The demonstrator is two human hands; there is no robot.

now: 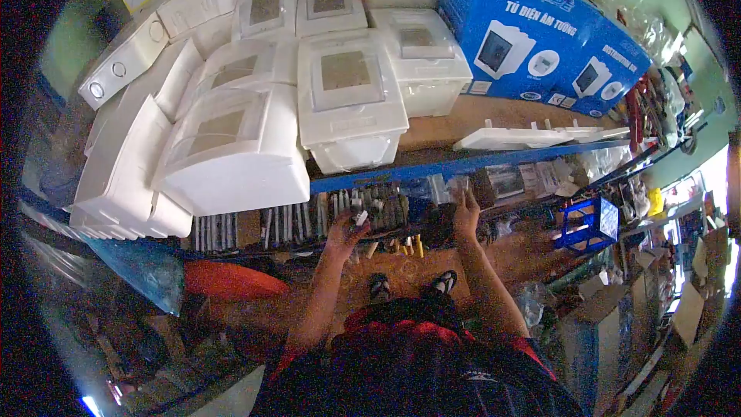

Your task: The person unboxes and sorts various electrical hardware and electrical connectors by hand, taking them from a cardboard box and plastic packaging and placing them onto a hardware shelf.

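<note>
My left hand (345, 233) is closed round a small white piece (360, 218), in front of a lower shelf packed with thin upright items (289, 224). To its right, my right hand (466, 215) is raised at the shelf edge, its fingers close together by a clear plastic packet (440, 189); whether it grips the packet I cannot tell. Above both hands, white plastic boxes with clear windows (351, 93) stand on the upper shelf.
Blue printed cartons (532, 38) stand at the upper right beside a white panel (525, 137). A blue stool (588, 224) is at the right, a red object (231, 279) at the lower left. Open cardboard boxes (648, 301) fill the lower right.
</note>
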